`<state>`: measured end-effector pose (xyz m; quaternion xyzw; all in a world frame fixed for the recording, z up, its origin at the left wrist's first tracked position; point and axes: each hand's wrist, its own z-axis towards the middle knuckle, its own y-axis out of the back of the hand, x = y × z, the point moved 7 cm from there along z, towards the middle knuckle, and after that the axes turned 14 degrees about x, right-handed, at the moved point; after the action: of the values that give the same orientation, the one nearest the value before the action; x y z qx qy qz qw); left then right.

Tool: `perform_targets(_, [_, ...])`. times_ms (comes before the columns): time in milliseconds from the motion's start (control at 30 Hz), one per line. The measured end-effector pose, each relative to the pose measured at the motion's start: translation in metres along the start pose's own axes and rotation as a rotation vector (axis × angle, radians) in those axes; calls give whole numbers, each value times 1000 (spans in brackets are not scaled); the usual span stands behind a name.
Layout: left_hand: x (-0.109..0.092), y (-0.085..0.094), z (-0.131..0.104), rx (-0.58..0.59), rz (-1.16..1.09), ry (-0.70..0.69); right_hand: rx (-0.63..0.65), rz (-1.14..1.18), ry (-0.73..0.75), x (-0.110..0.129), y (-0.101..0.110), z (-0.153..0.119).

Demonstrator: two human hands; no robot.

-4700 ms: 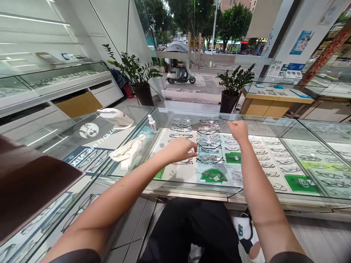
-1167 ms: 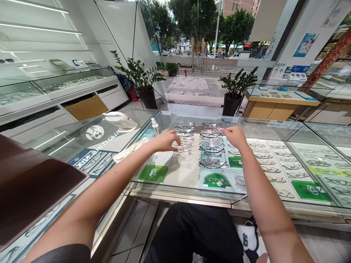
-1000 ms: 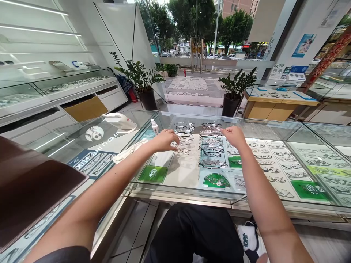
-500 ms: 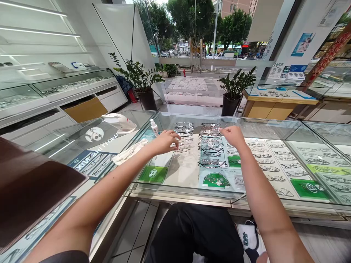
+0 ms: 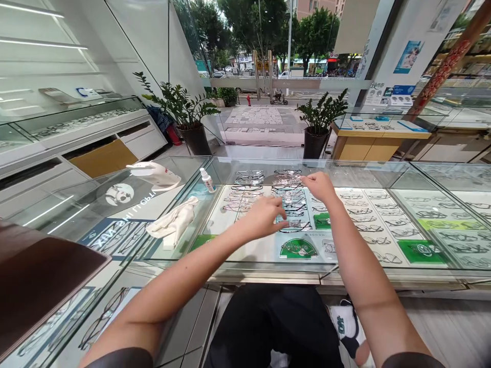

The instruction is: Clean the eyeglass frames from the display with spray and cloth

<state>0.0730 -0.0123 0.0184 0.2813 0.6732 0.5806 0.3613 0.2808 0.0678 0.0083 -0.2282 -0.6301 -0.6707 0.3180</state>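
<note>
My left hand hovers over the near part of the right-hand column of eyeglasses, fingers curved and apart, holding nothing visible. My right hand is closed, its fingertips at the right end of a pair of glasses near the far end of that column. Whatever those fingertips pinch is too small to make out. To the left runs a second column of glasses, partly hidden by my left hand and forearm. Both columns are on the glass display counter.
A white spray bottle and a crumpled cream cloth lie to the left, with a white device beyond. More frames fill trays on the right. A dark brown panel juts in at lower left.
My left hand has moved right and nearer to me, from the left column to the right one. My right hand stays at the same glasses. The view has shifted slightly.
</note>
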Motion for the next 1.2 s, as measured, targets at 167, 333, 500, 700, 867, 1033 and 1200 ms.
perform_targets(167, [-14,-20,38,124,-71,-58,-27,13,17,0,1,2])
perform_targets(333, [-7,-20,42,151,-93,-69,-52,11,33,1,4,2])
perform_targets(500, [2,-21,44,94,-30,-30,-48,9,37,2,3,2])
perform_targets(700, [13,-21,49,46,1,-9,-28,10,39,2,2,2])
perform_targets(867, [21,-11,54,17,16,2,-40,26,27,0,3,1])
perform_targets(1033, [36,-14,68,30,86,51,-50,139,18,-1,3,2])
perform_targets(1200, [35,-16,73,18,4,21,-208,322,31,-2,20,-2])
